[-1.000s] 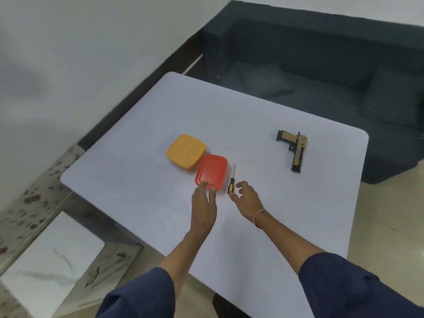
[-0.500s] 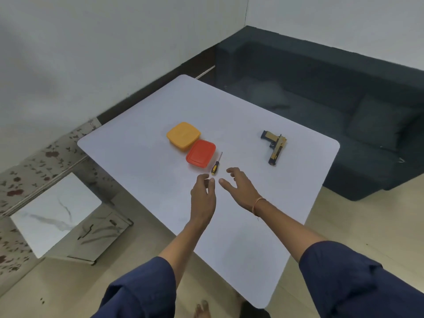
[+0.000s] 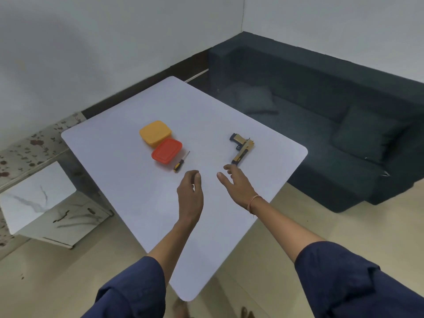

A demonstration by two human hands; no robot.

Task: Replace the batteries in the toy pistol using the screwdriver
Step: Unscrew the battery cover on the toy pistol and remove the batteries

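Note:
A gold and black toy pistol (image 3: pixel 241 149) lies flat on the white table (image 3: pixel 137 203), right of centre. A small screwdriver (image 3: pixel 181 162) with a yellow and black handle lies beside a red lidded box (image 3: pixel 166 150). My right hand (image 3: pixel 236 185) hovers over the table with fingers spread, its fingertips just short of the pistol's near end. My left hand (image 3: pixel 191 193) hangs over the table a little below the screwdriver, fingers loosely bent, holding nothing.
An orange lidded box (image 3: pixel 155 133) touches the red one on its far side. A dark sofa (image 3: pixel 321 125) stands behind the table's right edge. A white marble-patterned low cabinet (image 3: pixel 46 203) stands on the floor at the left.
The view has pulled back and up from the table. My right hand has moved from the screwdriver's handle rightward to near the pistol. My left hand has drawn away from the red box.

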